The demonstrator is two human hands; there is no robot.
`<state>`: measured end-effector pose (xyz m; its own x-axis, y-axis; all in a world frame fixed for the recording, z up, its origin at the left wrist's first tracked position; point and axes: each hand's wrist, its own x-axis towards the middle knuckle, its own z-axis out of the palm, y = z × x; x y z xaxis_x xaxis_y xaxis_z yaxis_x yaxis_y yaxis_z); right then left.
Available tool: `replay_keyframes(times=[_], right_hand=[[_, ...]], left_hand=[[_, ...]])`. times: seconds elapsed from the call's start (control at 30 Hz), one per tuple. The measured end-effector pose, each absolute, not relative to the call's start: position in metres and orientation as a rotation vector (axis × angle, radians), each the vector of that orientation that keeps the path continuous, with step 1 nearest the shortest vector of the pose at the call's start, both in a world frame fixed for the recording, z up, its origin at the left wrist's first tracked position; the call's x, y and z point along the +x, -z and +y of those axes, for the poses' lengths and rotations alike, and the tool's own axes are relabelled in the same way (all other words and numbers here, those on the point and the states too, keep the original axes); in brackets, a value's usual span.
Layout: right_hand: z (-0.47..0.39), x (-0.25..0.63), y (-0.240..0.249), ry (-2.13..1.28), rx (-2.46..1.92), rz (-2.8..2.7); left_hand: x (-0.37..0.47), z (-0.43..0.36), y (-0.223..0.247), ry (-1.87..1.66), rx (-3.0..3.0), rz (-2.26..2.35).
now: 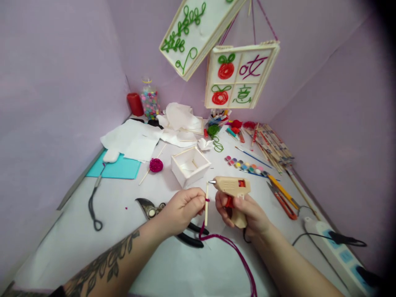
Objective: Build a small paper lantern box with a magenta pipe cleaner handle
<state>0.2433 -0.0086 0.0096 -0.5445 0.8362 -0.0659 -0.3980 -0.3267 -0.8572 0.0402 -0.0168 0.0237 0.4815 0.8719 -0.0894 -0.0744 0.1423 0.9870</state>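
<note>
My left hand (pixel 182 206) pinches a thin wooden stick (pixel 206 204) held upright, with the end of a magenta cord (pixel 230 247) wrapped around its middle. The cord trails down over the table toward me. My right hand (pixel 243 210) grips a beige hot glue gun (pixel 232 187), finger on its red trigger. Its metal nozzle points left, almost touching the top of the stick. A small square box of white sticks (pixel 190 165) sits just beyond my hands.
Black-handled pruning shears (pixel 161 214) lie under my left wrist. Further off are a magenta coil (pixel 156 165), a teal mat (pixel 114 168), tissue paper (pixel 179 119), paint pots (pixel 246 165), a stick bundle (pixel 274 144), a power strip (pixel 337 249) at the right, and hanging decorated frames (pixel 239 76) overhead.
</note>
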Motion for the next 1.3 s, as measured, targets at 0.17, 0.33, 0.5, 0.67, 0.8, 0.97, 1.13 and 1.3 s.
replay_keyframes(times=[0.17, 0.33, 0.5, 0.67, 0.8, 0.97, 1.13, 1.3], right_hand=[[-0.0078, 0.2424, -0.0061, -1.964, -0.659, -1.072], [-0.0084, 0.2404, -0.0059, -1.951, -0.691, -1.09], [-0.0084, 0.2396, -0.0054, -1.966, -0.677, -1.086], [-0.007, 0.2397, -0.0059, -1.96, -0.657, -1.094], [-0.0067, 0.2399, -0.0058, -1.952, -0.656, -1.102], [-0.0067, 0.2409, -0.0043, -1.943, -0.676, -1.085], [-0.0067, 0.2424, -0.0044, -1.929, -0.713, -1.095], [-0.0089, 0.2445, -0.0066, -1.875, -0.701, -1.12]], left_hand=[[0.0404, -0.0173, -0.0224, -0.808, 1.214, 0.812], [0.0405, -0.0179, -0.0222, -0.801, 1.193, 0.811], [0.0407, -0.0172, -0.0229, -0.809, 1.164, 0.801], [0.0404, -0.0176, -0.022, -0.822, 1.126, 0.762], [0.0405, -0.0185, -0.023, -0.823, 1.108, 0.751], [0.0407, -0.0182, -0.0247, -0.83, 1.1, 0.758], [0.0385, -0.0167, -0.0234, -0.859, 1.237, 0.815], [0.0353, -0.0143, -0.0266, -0.998, 1.364, 1.095]])
